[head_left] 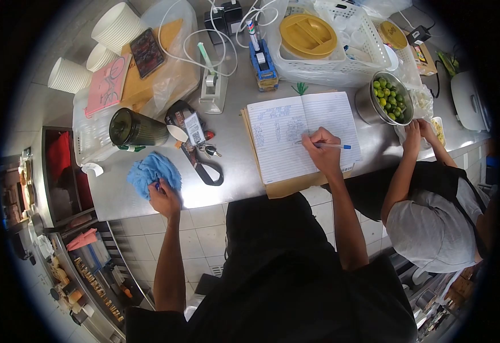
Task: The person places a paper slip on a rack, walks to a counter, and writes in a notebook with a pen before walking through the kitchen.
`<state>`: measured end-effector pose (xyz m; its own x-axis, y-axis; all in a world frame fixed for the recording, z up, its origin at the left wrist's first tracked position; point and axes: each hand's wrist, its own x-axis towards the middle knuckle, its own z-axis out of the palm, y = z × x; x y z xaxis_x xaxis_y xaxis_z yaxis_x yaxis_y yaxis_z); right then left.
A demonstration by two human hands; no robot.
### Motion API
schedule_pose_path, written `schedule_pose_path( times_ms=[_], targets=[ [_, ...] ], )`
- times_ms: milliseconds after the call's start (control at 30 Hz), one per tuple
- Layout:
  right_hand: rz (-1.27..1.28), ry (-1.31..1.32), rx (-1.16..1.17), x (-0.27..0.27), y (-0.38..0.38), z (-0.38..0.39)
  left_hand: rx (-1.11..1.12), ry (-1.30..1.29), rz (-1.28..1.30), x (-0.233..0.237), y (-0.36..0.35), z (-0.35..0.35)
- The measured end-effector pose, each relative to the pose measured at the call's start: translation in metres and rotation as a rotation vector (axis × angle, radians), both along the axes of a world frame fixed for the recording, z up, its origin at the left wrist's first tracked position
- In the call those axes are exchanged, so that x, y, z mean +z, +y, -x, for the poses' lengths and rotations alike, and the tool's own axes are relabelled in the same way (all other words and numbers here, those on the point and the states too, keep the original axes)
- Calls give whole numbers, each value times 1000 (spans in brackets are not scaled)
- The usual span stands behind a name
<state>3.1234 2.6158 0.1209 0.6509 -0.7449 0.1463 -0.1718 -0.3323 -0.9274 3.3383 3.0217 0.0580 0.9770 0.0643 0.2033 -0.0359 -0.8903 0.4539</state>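
My right hand (323, 144) is closed around a pen (341, 147) with a blue end, its tip down on the left page of an open lined notebook (330, 123). Blue handwriting covers part of that page. My left hand (165, 198) lies at the near edge of a crumpled blue cloth (147, 171), its fingers curled into the folds. A small dark blue bit shows by those fingertips, too small to name. Beyond the cloth stands a dark lidded container (138, 128). Between cloth and notebook lie a black lanyard (210, 174) and keys (211, 150).
At right, a co-worker's hands (415, 134) are beside a metal pot of green limes (391, 100). Tape dispensers (214, 91), a white basket (370, 63) with a yellow lid (308, 35), a phone (147, 52) and stacked paper bowls (70, 74) stand along the back.
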Motion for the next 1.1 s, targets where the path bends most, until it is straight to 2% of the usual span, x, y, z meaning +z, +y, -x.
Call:
schedule_pose_path(
  times_ms=[133,200,400,1100],
  targets=[
    [29,8,7,4,1,0,-20,-28,7,-8,4,-3],
    [33,6,8,4,0,0,-58,-174,-33,-10,4,-3],
    [32,-7,11,2,0,0,-29,-88,-30,-13,7,-2],
    [-2,-13,12,0,-1,0,-36,-107,-17,-13,8,-4]
  ],
)
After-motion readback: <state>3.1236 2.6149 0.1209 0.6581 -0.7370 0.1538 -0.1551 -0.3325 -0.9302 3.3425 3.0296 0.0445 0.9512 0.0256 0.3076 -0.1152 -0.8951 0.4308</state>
